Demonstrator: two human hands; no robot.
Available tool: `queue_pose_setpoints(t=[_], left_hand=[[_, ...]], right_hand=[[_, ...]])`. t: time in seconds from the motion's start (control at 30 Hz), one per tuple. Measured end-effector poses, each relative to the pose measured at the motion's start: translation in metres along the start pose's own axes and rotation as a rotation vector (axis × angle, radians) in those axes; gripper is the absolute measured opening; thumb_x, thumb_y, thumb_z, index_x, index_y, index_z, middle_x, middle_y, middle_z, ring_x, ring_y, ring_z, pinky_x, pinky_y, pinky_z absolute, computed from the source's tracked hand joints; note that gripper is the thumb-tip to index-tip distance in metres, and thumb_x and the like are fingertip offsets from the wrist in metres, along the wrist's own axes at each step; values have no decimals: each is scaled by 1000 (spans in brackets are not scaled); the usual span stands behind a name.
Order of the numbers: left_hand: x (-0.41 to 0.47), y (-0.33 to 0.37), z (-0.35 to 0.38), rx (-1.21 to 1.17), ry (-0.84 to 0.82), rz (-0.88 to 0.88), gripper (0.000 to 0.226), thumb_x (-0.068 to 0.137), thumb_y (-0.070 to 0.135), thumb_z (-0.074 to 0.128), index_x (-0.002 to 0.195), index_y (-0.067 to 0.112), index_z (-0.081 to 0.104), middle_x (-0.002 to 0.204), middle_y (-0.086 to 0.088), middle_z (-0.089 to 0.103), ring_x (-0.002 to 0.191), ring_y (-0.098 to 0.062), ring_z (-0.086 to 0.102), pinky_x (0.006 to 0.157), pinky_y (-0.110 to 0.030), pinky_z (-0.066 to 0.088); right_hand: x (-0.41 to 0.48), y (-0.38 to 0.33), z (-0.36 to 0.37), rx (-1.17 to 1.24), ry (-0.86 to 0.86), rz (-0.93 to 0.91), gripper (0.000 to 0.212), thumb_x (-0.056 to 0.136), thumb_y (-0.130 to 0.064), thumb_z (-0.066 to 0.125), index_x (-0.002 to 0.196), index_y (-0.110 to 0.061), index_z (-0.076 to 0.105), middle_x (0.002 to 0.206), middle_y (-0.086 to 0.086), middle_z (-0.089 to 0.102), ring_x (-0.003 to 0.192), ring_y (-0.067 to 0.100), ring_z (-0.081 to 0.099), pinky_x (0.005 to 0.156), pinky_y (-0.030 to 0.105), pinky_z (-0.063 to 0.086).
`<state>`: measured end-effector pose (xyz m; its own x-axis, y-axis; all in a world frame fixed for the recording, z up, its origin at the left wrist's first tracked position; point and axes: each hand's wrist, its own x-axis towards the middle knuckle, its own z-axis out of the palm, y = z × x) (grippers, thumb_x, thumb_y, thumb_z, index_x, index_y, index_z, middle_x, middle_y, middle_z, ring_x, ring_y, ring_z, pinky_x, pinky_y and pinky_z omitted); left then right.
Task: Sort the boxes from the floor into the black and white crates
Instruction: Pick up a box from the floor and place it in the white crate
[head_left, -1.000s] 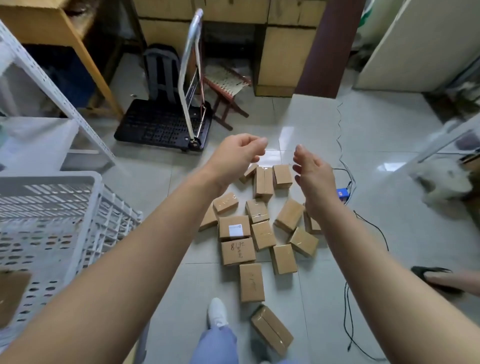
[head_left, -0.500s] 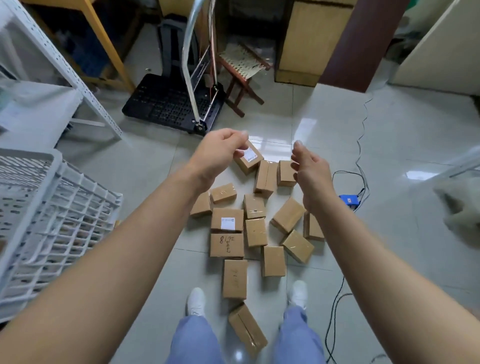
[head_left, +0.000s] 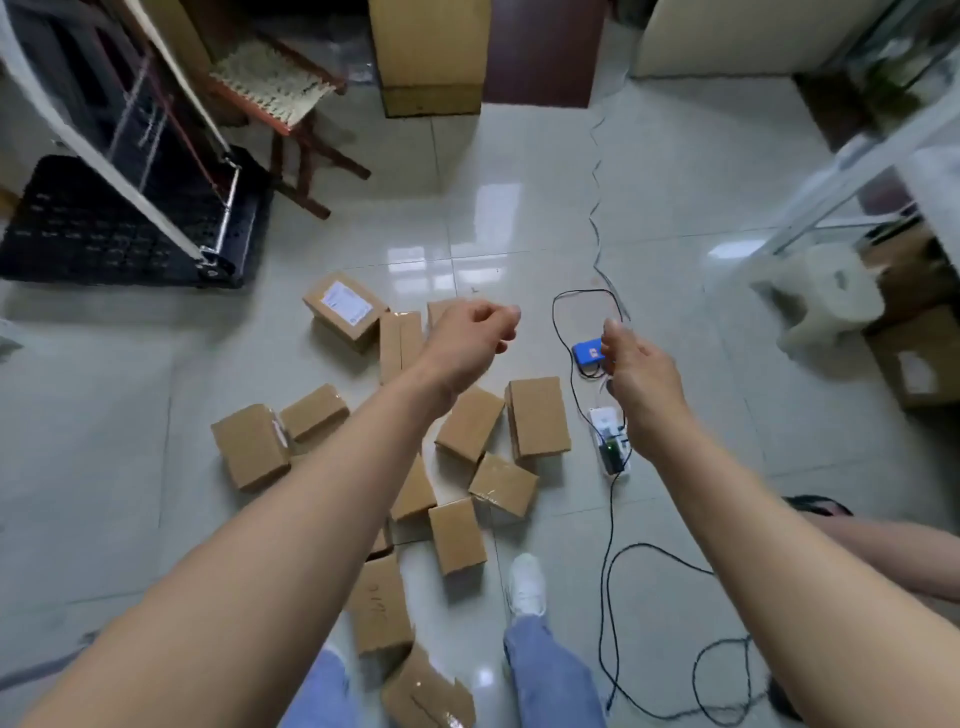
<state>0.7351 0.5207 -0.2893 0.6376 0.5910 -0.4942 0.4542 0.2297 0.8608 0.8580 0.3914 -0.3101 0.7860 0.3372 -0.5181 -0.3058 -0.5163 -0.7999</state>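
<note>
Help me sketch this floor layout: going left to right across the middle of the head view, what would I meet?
black trolley deck → labelled box → left hand → blue device → right hand → white stool → large carton

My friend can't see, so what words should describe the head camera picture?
Two bare arms reach over scattered brown cardboard boxes on a shiny tiled floor; the left hand and right hand hold nothing. A black cable and blue gadget lie to the right.
</note>
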Motion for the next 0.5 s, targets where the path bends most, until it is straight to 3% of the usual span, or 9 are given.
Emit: queue_pose_setpoints(t=[0.1, 0.17, 0.27, 0.4, 0.5], left_hand=[[55, -30, 19, 104, -77, 1, 34, 98, 34, 47, 116, 8, 60, 109, -7, 63, 105, -21, 58, 94, -34, 46], [95, -58, 26, 146, -100, -12, 33, 98, 34, 47, 114, 8, 60, 108, -6, 63, 101, -20, 58, 86, -28, 47], [151, -105, 42, 217, -120, -26, 28, 97, 34, 50, 107, 10, 61, 103, -4, 63, 96, -19, 58, 83, -27, 46], [218, -172, 73, 317, -166, -14, 31, 97, 34, 50, 113, 10, 61, 105, -1, 60, 98, -16, 56, 85, -29, 41], [262, -226, 102, 418, -178, 6, 30, 98, 32, 49, 113, 9, 61, 105, 1, 59, 97, -15, 54, 83, -28, 38]], right_hand=[[41, 48, -3, 13, 96, 85, 64, 90, -47, 53, 110, 13, 53, 121, 29, 53, 107, 42, 55, 89, 45, 45], [68, 84, 2, 36, 118, 159, 56, 88, -50, 53, 98, 5, 59, 108, 23, 61, 101, 33, 59, 88, 44, 45], [110, 139, 15, 69, 158, 272, 44, 78, -55, 51, 79, -12, 55, 86, 9, 54, 86, 23, 50, 76, 39, 41], [167, 223, 36, 195, 147, 385, 29, 84, -47, 53, 67, -24, 52, 70, -7, 47, 63, 10, 40, 58, 24, 33], [207, 281, 50, 219, 155, 453, 30, 85, -52, 53, 72, -26, 51, 73, -12, 45, 64, 7, 40, 60, 23, 35]])
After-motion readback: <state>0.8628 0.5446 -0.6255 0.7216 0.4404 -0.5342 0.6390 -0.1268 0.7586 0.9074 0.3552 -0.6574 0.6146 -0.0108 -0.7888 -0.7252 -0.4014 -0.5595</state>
